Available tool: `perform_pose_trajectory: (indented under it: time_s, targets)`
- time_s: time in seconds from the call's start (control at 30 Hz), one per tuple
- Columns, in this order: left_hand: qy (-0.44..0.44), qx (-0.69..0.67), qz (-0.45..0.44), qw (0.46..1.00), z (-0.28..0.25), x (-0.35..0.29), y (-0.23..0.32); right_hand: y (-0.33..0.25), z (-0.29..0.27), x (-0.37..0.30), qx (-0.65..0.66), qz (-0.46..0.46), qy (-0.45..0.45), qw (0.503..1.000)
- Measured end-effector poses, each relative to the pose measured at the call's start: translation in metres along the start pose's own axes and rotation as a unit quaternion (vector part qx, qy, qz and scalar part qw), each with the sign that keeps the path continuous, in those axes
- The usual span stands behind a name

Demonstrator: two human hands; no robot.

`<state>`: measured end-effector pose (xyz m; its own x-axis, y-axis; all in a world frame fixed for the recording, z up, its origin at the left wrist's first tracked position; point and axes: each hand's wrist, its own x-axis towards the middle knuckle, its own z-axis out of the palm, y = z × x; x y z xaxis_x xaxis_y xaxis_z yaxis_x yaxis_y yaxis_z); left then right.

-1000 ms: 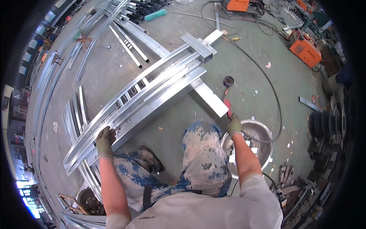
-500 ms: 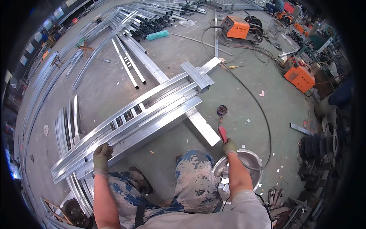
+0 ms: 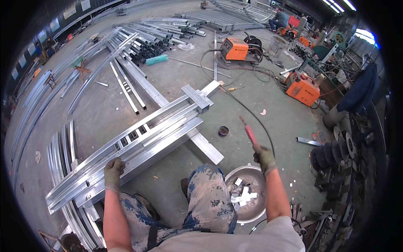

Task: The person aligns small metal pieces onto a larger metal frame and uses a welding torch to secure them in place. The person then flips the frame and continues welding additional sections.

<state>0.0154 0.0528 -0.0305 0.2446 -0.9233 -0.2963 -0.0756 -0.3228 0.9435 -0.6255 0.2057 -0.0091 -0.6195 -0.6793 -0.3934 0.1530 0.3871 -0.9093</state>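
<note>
Firmly, a red-handled tool (image 3: pixel 250 134) was clamped in the gloved right hand (image 3: pixel 264 158), its narrow tip pointed away from the body, just right of a small dark tin (image 3: pixel 223 131) on the floor. The gloved left hand (image 3: pixel 113 172) was curled, fingers together, at the near side of the stacked silvery metal profiles (image 3: pixel 159 130); whether anything was gripped there could not be told. Beside the right forearm, pale pieces (image 3: pixel 244 196) were held in a round metal basin (image 3: pixel 257 185).

grey-green floor (image 3: pixel 180 176) | metal basin (image 3: pixel 260 191) | small dark can (image 3: pixel 223 131) | slim metal tubes (image 3: pixel 124 88)
</note>
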Motion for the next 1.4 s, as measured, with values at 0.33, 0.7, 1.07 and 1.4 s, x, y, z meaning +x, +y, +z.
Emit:
perform_pose_trajectory:
  time_s: [0.33,0.7,1.07,1.4]
  targets:
    - [-0.026,-0.001,0.028,0.999,-0.006,0.001,-0.004,-0.263,0.054,-0.103,0.120,-0.326,-0.088,0.934]
    - [-0.019,-0.036,0.031,0.999,-0.023,0.004,-0.011,-0.266,0.221,-0.166,0.189,-0.377,-0.245,0.873]
    - [-0.019,-0.048,0.055,0.997,-0.038,0.015,-0.020,-0.292,0.317,-0.210,-0.045,-0.514,-0.267,0.814]
    - [-0.031,-0.016,0.055,0.998,-0.028,0.011,-0.013,-0.224,0.303,-0.196,0.038,-0.363,-0.308,0.879]
